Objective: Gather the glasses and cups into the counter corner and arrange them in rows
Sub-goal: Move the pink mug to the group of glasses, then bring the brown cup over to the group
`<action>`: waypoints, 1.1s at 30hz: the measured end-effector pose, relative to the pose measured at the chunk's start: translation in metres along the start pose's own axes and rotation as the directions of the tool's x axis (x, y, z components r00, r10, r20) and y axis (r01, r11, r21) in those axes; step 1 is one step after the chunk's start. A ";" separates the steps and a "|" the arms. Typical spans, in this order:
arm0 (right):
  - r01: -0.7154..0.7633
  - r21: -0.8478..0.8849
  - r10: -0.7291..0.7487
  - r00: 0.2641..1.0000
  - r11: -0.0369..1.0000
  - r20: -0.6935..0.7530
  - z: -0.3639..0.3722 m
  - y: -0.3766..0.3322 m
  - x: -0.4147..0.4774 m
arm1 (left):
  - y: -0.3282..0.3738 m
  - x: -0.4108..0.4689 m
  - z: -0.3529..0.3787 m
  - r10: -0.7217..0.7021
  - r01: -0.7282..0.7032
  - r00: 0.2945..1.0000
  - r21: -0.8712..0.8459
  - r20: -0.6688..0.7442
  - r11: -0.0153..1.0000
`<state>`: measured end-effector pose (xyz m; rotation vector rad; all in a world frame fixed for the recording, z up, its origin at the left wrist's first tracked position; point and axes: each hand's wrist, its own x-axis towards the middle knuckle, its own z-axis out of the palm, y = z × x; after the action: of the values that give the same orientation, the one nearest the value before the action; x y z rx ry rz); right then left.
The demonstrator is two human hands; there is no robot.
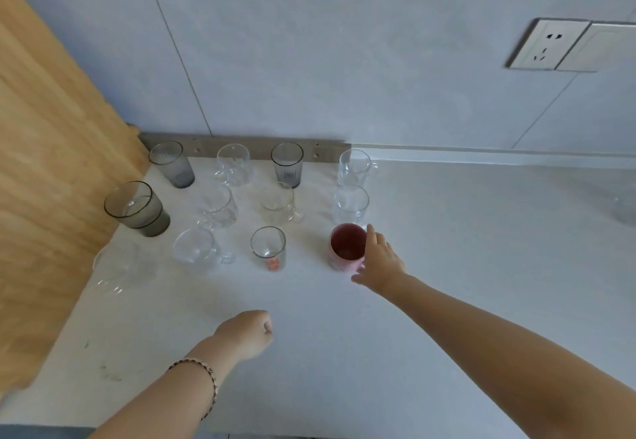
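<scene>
Several glasses and cups stand in rows in the counter corner. The back row holds a grey tumbler (173, 165), a clear mug (234, 164), a grey ribbed glass (287, 164) and a clear mug (354, 166). Clear cups (220, 206) (279, 201) (350, 203) stand in the middle row, with a large smoky glass (139, 209) at their left. In front are a clear mug (196, 249), a small glass with red print (269, 248) and a pink cup (346, 247). My right hand (380, 259) wraps the pink cup's right side. My left hand (248, 333) is fisted above the counter, holding nothing.
A wooden panel (51, 180) closes the left side. A tiled wall (309, 60) with a socket (547, 44) runs behind. A faint clear glass item (117, 271) lies by the panel. A blurred clear object (624, 211) sits at the far right. White counter (309, 352) extends toward me.
</scene>
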<state>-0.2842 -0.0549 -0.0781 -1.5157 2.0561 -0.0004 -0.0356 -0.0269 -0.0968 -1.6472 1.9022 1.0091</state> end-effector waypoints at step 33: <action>-0.660 0.263 0.710 0.662 0.704 -0.239 -0.135 0.650 -0.359 | 0.611 -0.038 0.226 0.556 -0.660 0.749 0.475 0.360 0.582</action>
<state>-0.8459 0.4455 -0.0193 -0.5736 2.7159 -0.1224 -0.6514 0.1870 -0.0658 -0.5153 2.3911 0.6351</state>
